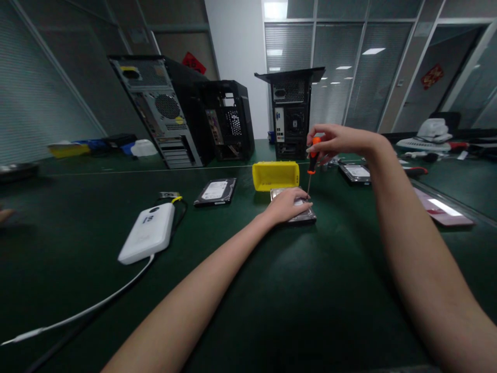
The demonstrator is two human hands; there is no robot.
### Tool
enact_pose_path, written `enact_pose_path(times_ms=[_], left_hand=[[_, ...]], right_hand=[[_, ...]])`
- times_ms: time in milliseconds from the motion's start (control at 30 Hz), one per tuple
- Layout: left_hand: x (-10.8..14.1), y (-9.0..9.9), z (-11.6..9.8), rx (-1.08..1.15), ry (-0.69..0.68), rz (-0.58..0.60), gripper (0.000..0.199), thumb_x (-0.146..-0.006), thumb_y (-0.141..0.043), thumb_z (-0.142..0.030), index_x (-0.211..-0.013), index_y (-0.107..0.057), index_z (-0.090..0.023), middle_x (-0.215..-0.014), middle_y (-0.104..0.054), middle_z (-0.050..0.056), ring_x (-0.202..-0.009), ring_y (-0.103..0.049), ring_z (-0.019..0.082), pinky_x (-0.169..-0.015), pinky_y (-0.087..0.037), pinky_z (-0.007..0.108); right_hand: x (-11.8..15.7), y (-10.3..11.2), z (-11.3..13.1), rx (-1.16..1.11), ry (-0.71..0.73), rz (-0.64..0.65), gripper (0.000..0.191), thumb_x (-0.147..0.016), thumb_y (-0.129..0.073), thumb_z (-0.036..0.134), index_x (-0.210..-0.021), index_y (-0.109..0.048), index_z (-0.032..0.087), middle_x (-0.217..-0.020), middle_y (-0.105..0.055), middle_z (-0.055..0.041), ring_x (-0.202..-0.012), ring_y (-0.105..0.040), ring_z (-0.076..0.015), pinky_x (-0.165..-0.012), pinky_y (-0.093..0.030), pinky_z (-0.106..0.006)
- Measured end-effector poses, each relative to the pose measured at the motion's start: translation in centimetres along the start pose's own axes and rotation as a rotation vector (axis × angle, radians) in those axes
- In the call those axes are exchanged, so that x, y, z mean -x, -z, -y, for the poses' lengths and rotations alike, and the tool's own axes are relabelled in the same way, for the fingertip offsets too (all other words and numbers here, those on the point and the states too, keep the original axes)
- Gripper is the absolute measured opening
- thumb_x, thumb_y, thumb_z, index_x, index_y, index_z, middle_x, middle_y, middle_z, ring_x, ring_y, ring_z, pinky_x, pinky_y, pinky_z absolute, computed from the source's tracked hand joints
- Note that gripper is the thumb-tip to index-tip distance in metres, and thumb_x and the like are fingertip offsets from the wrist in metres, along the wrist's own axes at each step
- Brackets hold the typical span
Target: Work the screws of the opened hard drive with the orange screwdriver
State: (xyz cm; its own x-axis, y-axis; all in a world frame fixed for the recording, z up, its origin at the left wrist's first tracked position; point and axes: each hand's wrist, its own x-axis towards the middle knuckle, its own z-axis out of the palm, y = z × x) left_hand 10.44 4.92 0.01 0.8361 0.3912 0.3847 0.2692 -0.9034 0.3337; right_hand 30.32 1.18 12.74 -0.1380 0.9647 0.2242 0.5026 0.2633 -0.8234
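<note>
A hard drive (304,215) lies flat on the green table in front of me. My left hand (286,205) rests over it and grips it, covering much of its top. My right hand (330,141) is closed around the orange and black handle of a screwdriver (312,163). The screwdriver stands nearly upright, with its tip down at the drive's far right edge, close to my left fingertips. Whether the tip sits in a screw is too small to tell. Just behind the drive stands a yellow plastic bin (275,176).
A second hard drive (216,191) lies to the left, another drive (355,172) to the right. A white power bank (149,230) with a cable is at left. Computer cases (182,109) stand behind. A pink tablet-like object (442,210) lies right. A blurred hand (5,215) shows far left.
</note>
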Motion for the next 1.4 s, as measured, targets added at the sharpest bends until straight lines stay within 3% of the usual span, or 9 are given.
enact_pose_path(times_ms=[200,433,667,867,1000,1100,1233,1400], left_hand=[[0.0,-0.2,0.2,0.037,0.018,-0.004,0.027,-0.087,-0.057,-0.035,-0.104,-0.069,-0.017,-0.109,-0.069,0.006,-0.101,-0.063,0.021,-0.094,-0.047,0.036],[-0.1,-0.2,0.0,-0.001,0.048,0.004,0.031,-0.087,-0.058,-0.036,-0.108,-0.067,-0.015,-0.112,-0.068,0.009,-0.104,-0.062,0.023,-0.096,-0.046,0.037],[-0.2,-0.3,0.0,-0.012,0.041,0.005,0.032,-0.088,-0.057,-0.037,-0.109,-0.067,-0.015,-0.112,-0.068,0.009,-0.105,-0.062,0.023,-0.096,-0.046,0.037],[-0.3,-0.5,0.2,-0.006,0.032,0.001,0.034,-0.087,-0.057,-0.038,-0.109,-0.068,-0.014,-0.113,-0.068,0.010,-0.106,-0.062,0.023,-0.096,-0.046,0.036],[-0.4,-0.6,0.1,0.003,0.047,0.028,0.034,-0.088,-0.056,-0.037,-0.110,-0.068,-0.014,-0.116,-0.067,0.009,-0.107,-0.061,0.023,-0.097,-0.045,0.037],[-0.5,-0.7,-0.1,0.000,0.052,0.031,0.034,-0.087,-0.056,-0.036,-0.110,-0.067,-0.014,-0.117,-0.066,0.010,-0.108,-0.060,0.023,-0.098,-0.044,0.037],[-0.5,-0.8,-0.3,0.005,0.055,0.031,0.033,-0.088,-0.056,-0.035,-0.109,-0.068,-0.013,-0.115,-0.067,0.010,-0.107,-0.061,0.022,-0.097,-0.044,0.037],[-0.3,-0.8,-0.3,0.004,0.062,0.032,0.031,-0.087,-0.056,-0.035,-0.107,-0.068,-0.014,-0.113,-0.068,0.009,-0.105,-0.061,0.021,-0.096,-0.045,0.036]], right_hand=[[-0.7,-0.9,-0.3,0.165,0.148,-0.049,0.022,-0.069,-0.076,0.035,-0.079,-0.067,0.017,-0.065,-0.068,-0.0037,-0.048,-0.063,-0.0143,-0.043,-0.054,-0.028],[-1.6,-1.9,-0.4,0.291,0.144,-0.124,0.028,-0.067,-0.076,0.043,-0.067,-0.062,0.018,-0.058,-0.063,-0.0031,-0.049,-0.061,-0.0175,-0.044,-0.051,-0.032],[-1.4,-3.1,0.1,0.377,0.241,-0.167,0.025,-0.074,-0.072,0.041,-0.083,-0.065,0.019,-0.063,-0.062,-0.0031,-0.047,-0.058,-0.0155,-0.045,-0.047,-0.031],[-1.1,-3.3,0.8,0.352,0.115,-0.087,0.030,-0.081,-0.064,0.042,-0.068,-0.054,0.017,-0.053,-0.058,-0.0041,-0.050,-0.061,-0.0192,-0.045,-0.050,-0.032],[-0.4,-2.9,1.3,0.212,-0.046,-0.068,0.025,-0.093,-0.041,0.026,-0.078,-0.056,0.014,-0.054,-0.058,-0.0031,-0.056,-0.066,-0.0184,-0.056,-0.055,-0.034],[0.1,-2.4,1.6,0.227,-0.150,-0.046,0.023,-0.092,-0.035,0.013,-0.099,-0.057,0.009,-0.065,-0.062,-0.0023,-0.061,-0.068,-0.0141,-0.065,-0.054,-0.032],[0.5,-1.7,1.5,0.234,-0.132,-0.029,0.026,-0.092,-0.043,0.022,-0.103,-0.057,0.003,-0.070,-0.062,-0.0022,-0.062,-0.066,-0.0098,-0.065,-0.048,-0.026],[1.1,-1.2,1.5,0.288,-0.160,-0.033,0.027,-0.091,-0.049,0.030,-0.091,-0.059,0.004,-0.073,-0.064,-0.0071,-0.058,-0.064,-0.0084,-0.060,-0.050,-0.021]])
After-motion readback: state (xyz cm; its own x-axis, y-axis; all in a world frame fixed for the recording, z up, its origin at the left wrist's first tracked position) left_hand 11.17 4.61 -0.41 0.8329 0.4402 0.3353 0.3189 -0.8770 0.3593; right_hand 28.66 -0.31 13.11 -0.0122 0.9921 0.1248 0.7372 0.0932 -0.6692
